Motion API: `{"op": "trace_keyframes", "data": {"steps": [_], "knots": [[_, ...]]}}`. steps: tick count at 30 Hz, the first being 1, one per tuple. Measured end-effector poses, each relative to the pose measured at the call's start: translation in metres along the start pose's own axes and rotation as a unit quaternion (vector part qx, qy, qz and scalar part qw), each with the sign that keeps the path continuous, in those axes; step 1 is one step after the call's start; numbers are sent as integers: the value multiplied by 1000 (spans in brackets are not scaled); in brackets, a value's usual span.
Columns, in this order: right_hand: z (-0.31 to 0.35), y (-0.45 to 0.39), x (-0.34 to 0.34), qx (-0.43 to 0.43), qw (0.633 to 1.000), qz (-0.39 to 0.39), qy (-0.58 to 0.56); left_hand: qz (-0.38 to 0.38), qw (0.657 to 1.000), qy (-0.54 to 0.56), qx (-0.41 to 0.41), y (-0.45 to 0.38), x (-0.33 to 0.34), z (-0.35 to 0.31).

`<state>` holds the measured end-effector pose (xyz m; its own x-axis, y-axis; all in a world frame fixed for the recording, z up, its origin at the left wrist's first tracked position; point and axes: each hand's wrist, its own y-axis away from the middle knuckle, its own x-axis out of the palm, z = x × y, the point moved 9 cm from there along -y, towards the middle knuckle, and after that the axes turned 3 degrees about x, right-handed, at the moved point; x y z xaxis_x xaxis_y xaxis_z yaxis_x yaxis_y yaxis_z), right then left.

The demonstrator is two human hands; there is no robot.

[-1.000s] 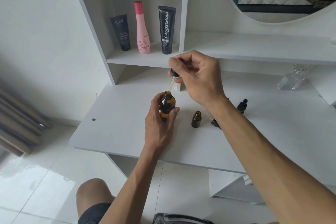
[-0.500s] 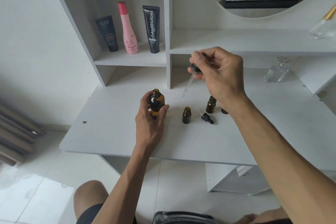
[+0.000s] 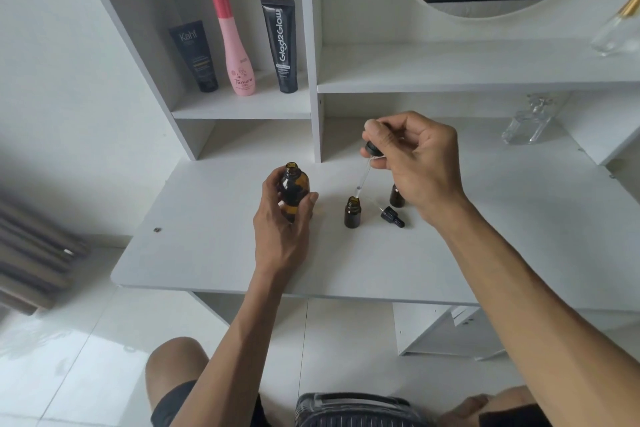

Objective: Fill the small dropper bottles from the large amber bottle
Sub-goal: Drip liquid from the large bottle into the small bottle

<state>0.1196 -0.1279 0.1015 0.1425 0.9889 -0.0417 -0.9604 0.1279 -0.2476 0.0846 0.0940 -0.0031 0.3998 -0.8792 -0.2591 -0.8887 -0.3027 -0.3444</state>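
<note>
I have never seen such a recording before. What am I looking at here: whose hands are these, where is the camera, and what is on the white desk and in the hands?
No machine here: a person works with bare hands, and one camera worn on the head looks down at them. The left hand grips the large amber bottle, which stands open on the white desk. The right hand pinches a dropper, its glass tip just above an open small dropper bottle. A loose dropper cap lies beside it, and another small bottle stands partly behind the right hand. On the shelf stand two dark tubes and a pink bottle.
</note>
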Motion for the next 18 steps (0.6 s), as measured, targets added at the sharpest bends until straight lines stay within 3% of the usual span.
{"op": "trace_keyframes", "data": {"steps": [18], "knots": [[6,3,9,-18,998,25,49,1,1000,5,0,0,0,0]]}}
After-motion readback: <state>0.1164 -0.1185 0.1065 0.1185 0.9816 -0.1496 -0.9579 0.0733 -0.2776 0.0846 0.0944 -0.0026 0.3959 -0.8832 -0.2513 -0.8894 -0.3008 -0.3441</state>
